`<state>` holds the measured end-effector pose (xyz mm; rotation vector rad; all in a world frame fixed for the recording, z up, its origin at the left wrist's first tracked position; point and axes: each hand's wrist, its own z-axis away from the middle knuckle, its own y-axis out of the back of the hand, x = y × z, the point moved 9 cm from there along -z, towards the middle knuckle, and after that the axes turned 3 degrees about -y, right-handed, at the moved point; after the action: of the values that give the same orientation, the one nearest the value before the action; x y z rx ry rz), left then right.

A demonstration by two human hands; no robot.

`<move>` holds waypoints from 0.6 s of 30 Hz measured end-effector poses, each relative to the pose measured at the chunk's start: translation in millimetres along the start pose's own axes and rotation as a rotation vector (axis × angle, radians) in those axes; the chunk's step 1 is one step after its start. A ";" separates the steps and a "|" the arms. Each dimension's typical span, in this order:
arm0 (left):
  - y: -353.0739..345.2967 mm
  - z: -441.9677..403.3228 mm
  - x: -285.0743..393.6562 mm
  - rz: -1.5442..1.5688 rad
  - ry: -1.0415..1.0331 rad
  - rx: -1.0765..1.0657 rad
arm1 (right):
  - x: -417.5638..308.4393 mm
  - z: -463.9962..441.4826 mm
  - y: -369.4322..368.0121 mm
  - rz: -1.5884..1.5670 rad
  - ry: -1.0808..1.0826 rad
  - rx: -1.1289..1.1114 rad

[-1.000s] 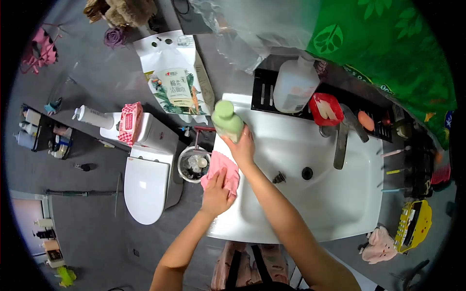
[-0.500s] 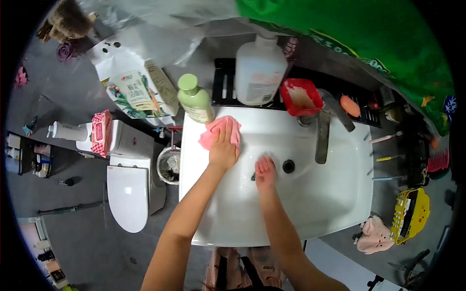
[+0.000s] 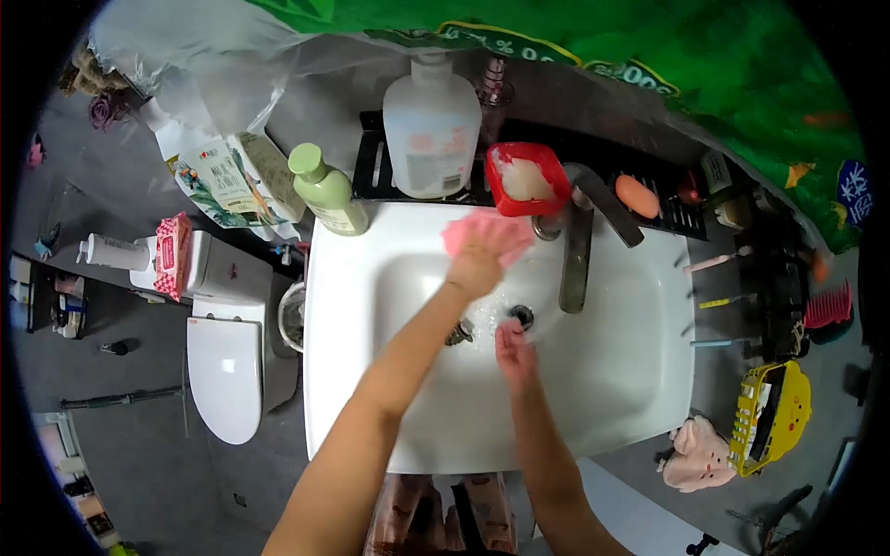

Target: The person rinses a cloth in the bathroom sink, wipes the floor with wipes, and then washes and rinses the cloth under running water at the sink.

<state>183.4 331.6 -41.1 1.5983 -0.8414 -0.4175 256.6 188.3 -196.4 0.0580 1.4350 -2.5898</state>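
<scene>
My left hand (image 3: pixel 476 271) presses a pink cloth (image 3: pixel 489 233) on the back rim of the white sink (image 3: pixel 338 371), left of the grey faucet (image 3: pixel 576 259). Over the basin, close to the drain (image 3: pixel 521 318), is my right hand (image 3: pixel 514 352), with its fingers curled and nothing visible in them. A green bottle (image 3: pixel 329 195) stands upright on the sink's back left corner. Left of the drain lies a dark stopper (image 3: pixel 457 334), partly hidden by my left forearm.
Behind the sink, a black rack (image 3: pixel 373 167) bears a large clear pump bottle (image 3: pixel 431 134), a red soap dish (image 3: pixel 527 181) and an orange soap (image 3: pixel 638 196). Green plastic (image 3: pixel 723 65) hangs above. A white toilet (image 3: pixel 225 371) stands left, a yellow basket (image 3: pixel 774 417) right.
My right hand has let go of the green bottle, which now stands on the corner, and moved over the basin. My left hand has slid the cloth back and right along the rim.
</scene>
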 end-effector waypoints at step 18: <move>-1.3 271.1 65.3 -0.160 0.533 -0.507 | 61.9 22.3 -85.3 2.146 0.665 -0.486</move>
<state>42.2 95.8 -88.2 1.2140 -0.1774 -0.2669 181.9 205.1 -120.5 1.4321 0.8451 -0.4115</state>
